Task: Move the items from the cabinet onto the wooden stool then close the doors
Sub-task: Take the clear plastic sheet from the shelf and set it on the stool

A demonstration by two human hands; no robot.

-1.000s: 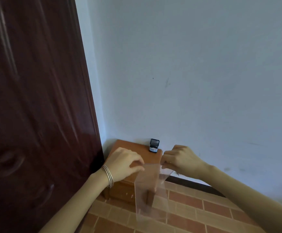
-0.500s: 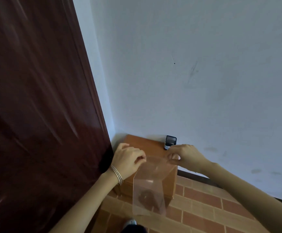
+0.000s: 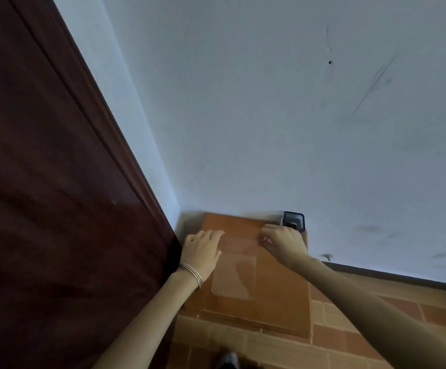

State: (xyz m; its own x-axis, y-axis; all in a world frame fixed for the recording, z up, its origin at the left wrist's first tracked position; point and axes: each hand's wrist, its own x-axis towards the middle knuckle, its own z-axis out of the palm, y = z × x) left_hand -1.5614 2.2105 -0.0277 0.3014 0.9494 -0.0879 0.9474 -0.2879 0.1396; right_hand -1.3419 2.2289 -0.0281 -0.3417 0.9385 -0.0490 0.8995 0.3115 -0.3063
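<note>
The right hand (image 3: pixel 283 242) curls its fingers, pinching the upper right corner of the clear plastic sheet (image 3: pixel 233 272). The left hand (image 3: pixel 203 251) covers the upper left corner; whether it pinches is hidden. The thin, glossy sheet lies flat on the smooth orange-brown wooden stool (image 3: pixel 280 299). A small dark device (image 3: pixel 294 220), blurred and half hidden by the right hand, stands at the stool's back corner.

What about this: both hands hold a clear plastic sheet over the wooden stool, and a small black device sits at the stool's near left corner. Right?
Wrong corner. The head view shows the small black device at the far right corner of the wooden stool, by the wall. The left hand and right hand do hold the clear plastic sheet over it.
</note>
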